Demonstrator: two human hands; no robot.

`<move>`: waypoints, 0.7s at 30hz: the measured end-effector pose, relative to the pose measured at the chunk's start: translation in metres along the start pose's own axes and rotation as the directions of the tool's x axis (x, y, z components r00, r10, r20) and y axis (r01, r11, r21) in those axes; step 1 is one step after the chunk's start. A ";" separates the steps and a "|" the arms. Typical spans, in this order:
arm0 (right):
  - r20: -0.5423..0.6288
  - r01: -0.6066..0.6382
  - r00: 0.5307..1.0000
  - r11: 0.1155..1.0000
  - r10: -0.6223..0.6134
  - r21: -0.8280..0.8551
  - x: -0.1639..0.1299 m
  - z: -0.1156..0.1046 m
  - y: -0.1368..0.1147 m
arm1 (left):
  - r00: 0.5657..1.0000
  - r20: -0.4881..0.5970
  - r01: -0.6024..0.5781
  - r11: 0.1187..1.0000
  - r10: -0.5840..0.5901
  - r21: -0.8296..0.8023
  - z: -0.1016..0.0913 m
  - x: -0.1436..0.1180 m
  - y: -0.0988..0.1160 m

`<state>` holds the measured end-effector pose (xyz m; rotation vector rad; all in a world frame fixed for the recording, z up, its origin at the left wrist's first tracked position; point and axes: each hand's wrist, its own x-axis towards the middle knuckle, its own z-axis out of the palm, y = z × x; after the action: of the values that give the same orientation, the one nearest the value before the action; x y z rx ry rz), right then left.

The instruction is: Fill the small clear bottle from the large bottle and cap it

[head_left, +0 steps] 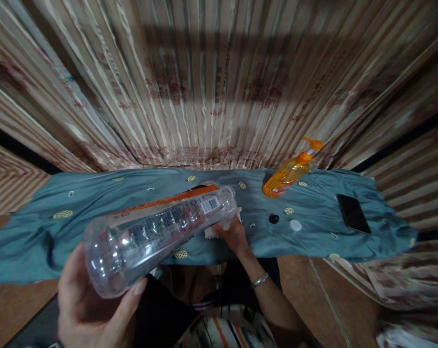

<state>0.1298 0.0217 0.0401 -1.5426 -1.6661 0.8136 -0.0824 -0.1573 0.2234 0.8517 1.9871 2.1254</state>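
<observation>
A clear plastic bottle (157,232) is being held up in the air over the near edge of the tabletop (95,203). It is empty and see-through, with ribbed sides, a label carrying an orange strip along its upper flank and a white barcode patch near the neck. Its long axis is running from lower left to upper right: the rounded base is pointing back toward the person and the neck is pointing away, toward the wall.

The left hand (88,302) is cupping the base from below, its fingers (132,297) wrapping up around the bottom rim. The right hand (235,234) is sitting at the neck end, its fingers closing on a white cloth (222,223) that is pressing against the bottle's mouth; a bracelet (259,280) is showing on that wrist.

A blue-green sheet with small yellow motifs is covering the tabletop. Further right on it, an orange pump bottle (289,174) is standing, a black cap (273,219) and a white cap (295,224) are lying just beside each other, and a dark phone (353,213) is lying flat well apart from them.
</observation>
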 end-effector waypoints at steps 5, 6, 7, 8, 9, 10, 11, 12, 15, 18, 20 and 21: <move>-0.021 0.004 1.000 1.000 -0.004 0.002 -0.001 0.001 -0.001 | 1.000 -0.008 -0.028 1.000 0.028 -0.012 0.005 0.000 0.005; -0.023 0.006 1.000 1.000 -0.006 0.002 -0.001 0.001 -0.001 | 1.000 -0.008 -0.030 0.999 0.030 -0.023 0.006 0.000 0.008; -0.024 0.009 1.000 1.000 -0.009 0.000 -0.001 0.001 -0.001 | 1.000 -0.008 -0.029 0.999 0.029 -0.032 0.008 0.000 0.010; -0.025 0.010 1.000 1.000 -0.010 -0.003 -0.001 0.001 0.000 | 1.000 -0.011 -0.028 0.999 0.027 -0.040 0.009 0.000 0.012; -0.024 0.009 1.000 1.000 -0.009 -0.006 -0.001 0.001 0.000 | 1.000 -0.014 -0.026 0.999 0.025 -0.041 0.009 0.000 0.014; -0.021 0.008 1.000 1.000 -0.008 -0.009 -0.001 0.001 0.000 | 1.000 -0.016 -0.021 0.999 0.021 -0.037 0.010 0.000 0.015; -0.016 0.008 1.000 1.000 -0.008 -0.011 -0.001 0.000 0.000 | 1.000 -0.017 -0.016 0.999 0.016 -0.032 0.009 0.000 0.015; -0.013 0.011 1.000 1.000 -0.011 -0.012 -0.001 0.000 0.000 | 1.000 -0.015 -0.012 0.999 0.012 -0.029 0.009 0.000 0.015; -0.008 0.024 1.000 1.000 -0.024 -0.009 0.000 -0.001 0.000 | 1.000 -0.001 -0.018 0.999 0.018 -0.035 0.007 -0.001 0.012; -0.011 0.029 1.000 0.999 -0.029 -0.017 0.000 -0.001 0.001 | 1.000 0.002 -0.021 0.999 0.021 -0.030 0.006 0.000 0.009; -0.018 0.033 0.999 0.999 -0.034 -0.031 0.000 -0.001 0.001 | 1.000 0.006 -0.014 1.000 0.014 -0.026 0.005 0.000 0.008; -0.021 0.036 0.999 0.999 -0.036 -0.037 0.000 -0.001 0.000 | 1.000 0.009 -0.013 1.000 0.013 -0.026 0.005 0.000 0.007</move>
<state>0.1311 0.0212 0.0405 -1.5367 -1.6972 0.7485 -0.0786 -0.1540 0.2299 0.8708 1.9503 2.1462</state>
